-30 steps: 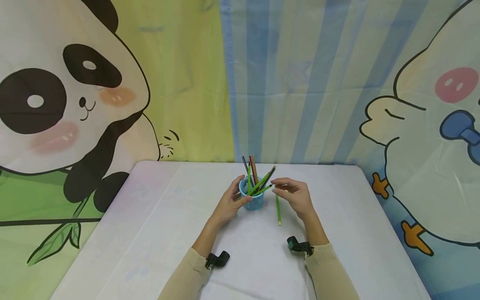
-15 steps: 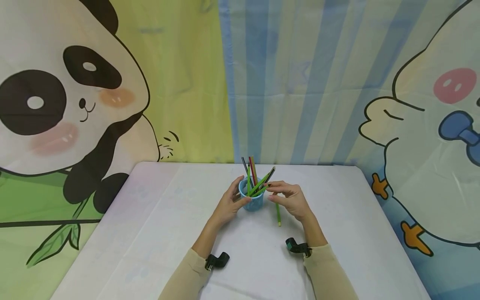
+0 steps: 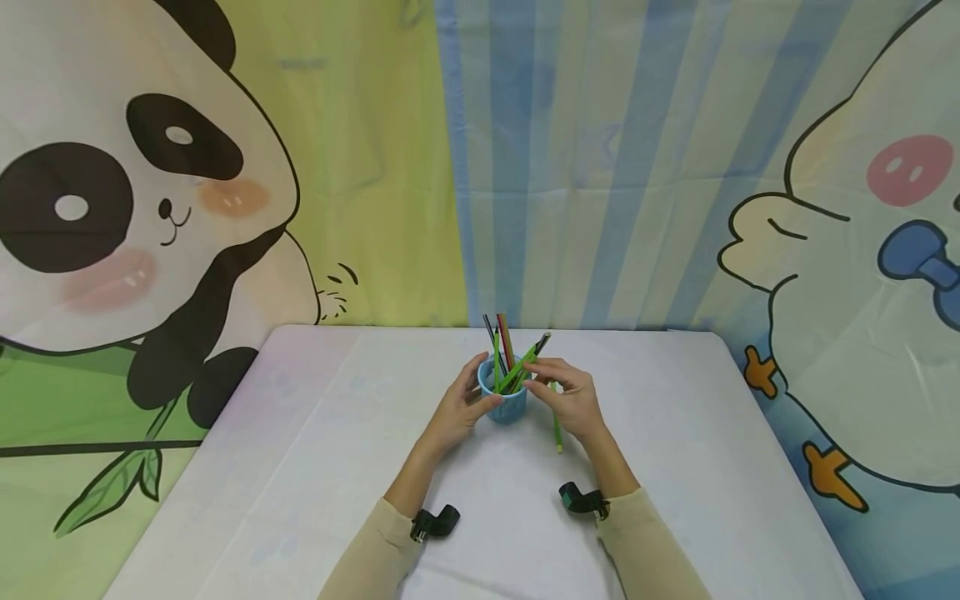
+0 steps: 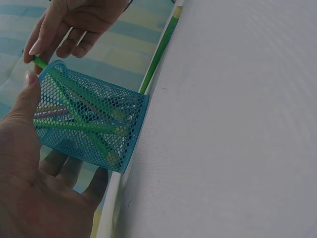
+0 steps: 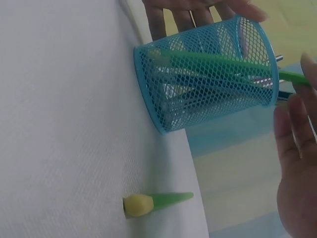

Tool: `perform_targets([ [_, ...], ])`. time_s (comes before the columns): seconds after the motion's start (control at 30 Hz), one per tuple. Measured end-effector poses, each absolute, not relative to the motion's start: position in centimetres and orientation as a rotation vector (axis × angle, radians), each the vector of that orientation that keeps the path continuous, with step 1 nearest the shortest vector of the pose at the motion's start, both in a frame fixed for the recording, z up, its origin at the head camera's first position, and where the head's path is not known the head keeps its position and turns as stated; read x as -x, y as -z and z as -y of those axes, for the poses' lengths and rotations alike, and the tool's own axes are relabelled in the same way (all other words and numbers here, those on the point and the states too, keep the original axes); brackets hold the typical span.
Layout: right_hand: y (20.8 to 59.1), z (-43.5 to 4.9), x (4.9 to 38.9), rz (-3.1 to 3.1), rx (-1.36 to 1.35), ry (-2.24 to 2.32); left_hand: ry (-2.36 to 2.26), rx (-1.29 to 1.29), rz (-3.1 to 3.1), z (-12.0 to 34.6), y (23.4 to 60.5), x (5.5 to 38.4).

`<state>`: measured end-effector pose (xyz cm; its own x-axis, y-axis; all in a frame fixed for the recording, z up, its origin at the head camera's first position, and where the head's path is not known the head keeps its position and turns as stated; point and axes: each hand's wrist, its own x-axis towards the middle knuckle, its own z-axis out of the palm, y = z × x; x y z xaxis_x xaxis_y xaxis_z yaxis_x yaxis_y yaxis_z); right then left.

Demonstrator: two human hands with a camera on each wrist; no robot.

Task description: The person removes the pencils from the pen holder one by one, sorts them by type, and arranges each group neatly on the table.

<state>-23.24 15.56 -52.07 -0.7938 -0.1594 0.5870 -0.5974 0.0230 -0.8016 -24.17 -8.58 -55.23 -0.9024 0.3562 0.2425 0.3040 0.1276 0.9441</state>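
Note:
A blue mesh pencil cup (image 3: pixel 508 409) stands on the white table with several pencils in it, some green, others dark or red. My left hand (image 3: pixel 453 406) holds the cup's left side, thumb at the near rim and fingers round the far side. At the right rim, my right hand (image 3: pixel 568 400) pinches the dark-tipped end of a green pencil (image 4: pixel 39 62) between thumb and fingers; the rest of that pencil slants down inside the cup, seen through the mesh. Another green pencil (image 3: pixel 558 435) lies on the table right of the cup, its far part behind the right hand.
The white table (image 3: pixel 337 467) reaches back to a cloth backdrop (image 3: pixel 570 208) with a panda and another cartoon animal. Each wrist wears a small black camera, the left camera (image 3: pixel 435 522) and the right camera (image 3: pixel 583 500).
My right hand has moved left to the cup's rim, and the green pencil at its fingertips has swung in from leaning out to the right. The left hand and cup have stayed put.

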Motion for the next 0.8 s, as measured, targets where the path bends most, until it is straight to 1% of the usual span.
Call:
perform_targets([
  [0.37,51.3,-15.0,23.3,1.720,-0.668,-1.810,-1.943,-0.666,-2.309,8.6,55.4,24.3],
  [0.8,50.5,-14.9,23.1,1.597,-0.550,-1.891,-1.942,-0.657,-2.301,8.6,55.5,24.3],
])
